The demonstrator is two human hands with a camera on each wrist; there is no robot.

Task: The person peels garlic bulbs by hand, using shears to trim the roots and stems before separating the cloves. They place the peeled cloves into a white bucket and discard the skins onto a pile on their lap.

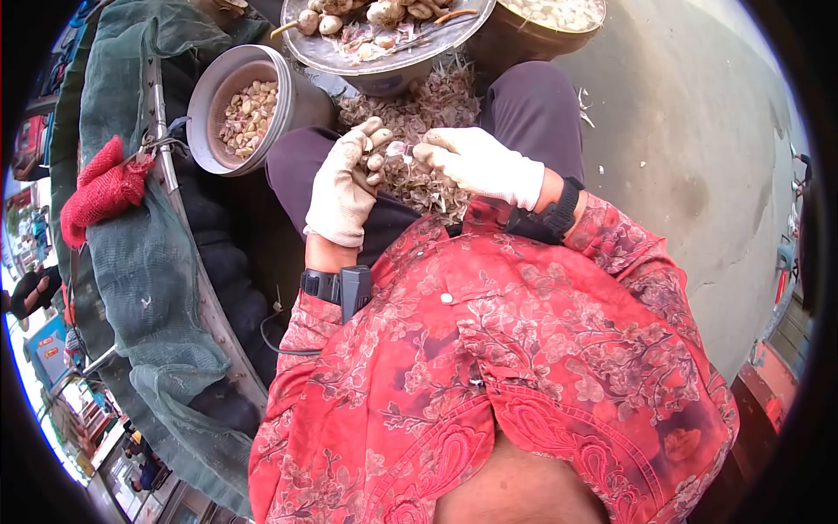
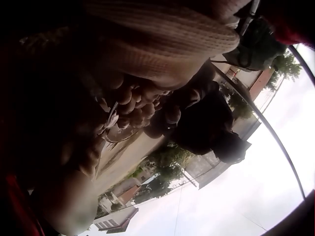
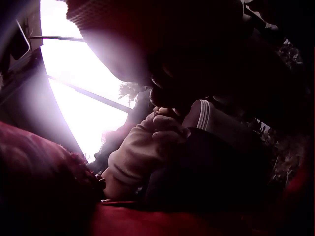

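My left hand (image 1: 340,196), in a white knit glove, has its fingers curled round several garlic cloves (image 1: 375,162) over my lap. Facing it, my right hand (image 1: 489,166), gloved the same way, pinches a small purplish-white piece of garlic (image 1: 399,149) between thumb and fingers; whether it is a clove or only skin, I cannot tell. Below both hands, a heap of loose garlic skins (image 1: 428,188) lies between my knees. The right wrist view shows the left hand (image 3: 142,147) from the side, while the left wrist view is mostly dark.
A white bucket (image 1: 199,109) with peeled cloves (image 1: 249,118) stands left of my knee. Ahead, a wide metal basin (image 1: 305,54) carries garlic bulbs (image 1: 384,12) and a thin tool. Behind it is another tub (image 1: 524,39) of pale cloves. Green netting (image 1: 140,271) covers a metal-framed side at left.
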